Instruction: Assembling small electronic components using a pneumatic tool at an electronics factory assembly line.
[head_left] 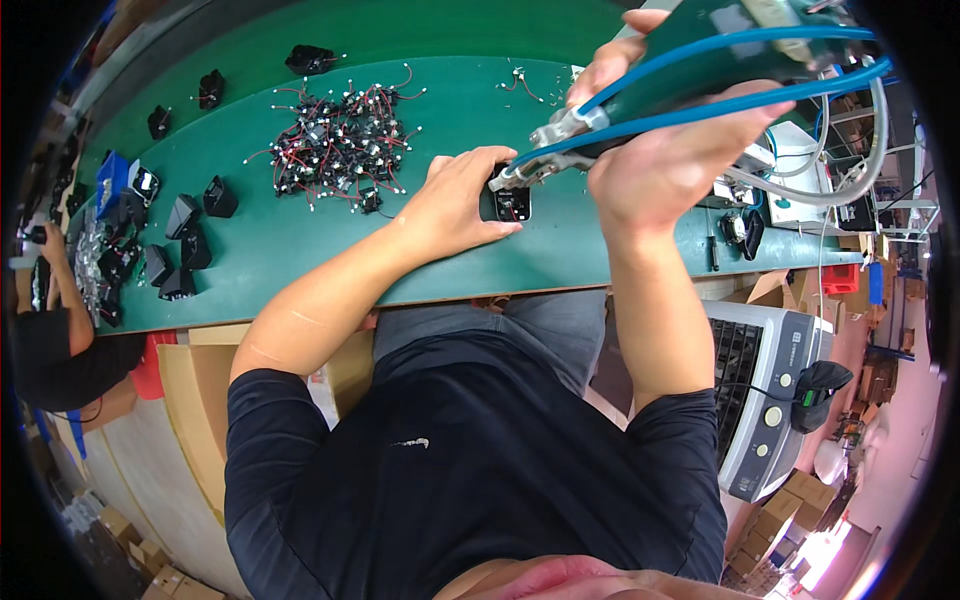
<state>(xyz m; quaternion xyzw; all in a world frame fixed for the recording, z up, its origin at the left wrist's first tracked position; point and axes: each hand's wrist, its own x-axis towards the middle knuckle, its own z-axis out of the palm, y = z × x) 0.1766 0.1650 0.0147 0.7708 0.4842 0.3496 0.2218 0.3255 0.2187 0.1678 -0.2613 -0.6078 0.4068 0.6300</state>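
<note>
My left hand [457,208] grips a small black housing [516,207] on the green table, fingers over its far side and thumb at its near side. The housing's open top shows small parts and a bit of red inside. My right hand [650,170] is raised, closed round a dark hand-held tool [690,70] with a jointed metal tip and two blue hoses. Fingers show beyond the tool's body. Its tip [520,175] reaches down to the housing's far edge; whether it touches I cannot tell. The tool's body is partly blurred.
A heap of small black parts with red wires [345,140] lies left of my hands. Several black housings [185,235] stand farther left, near a blue bin [112,180]. A co-worker's hand [50,245] is at the far left. At right stand a white machine [800,180] and a grey appliance [770,400].
</note>
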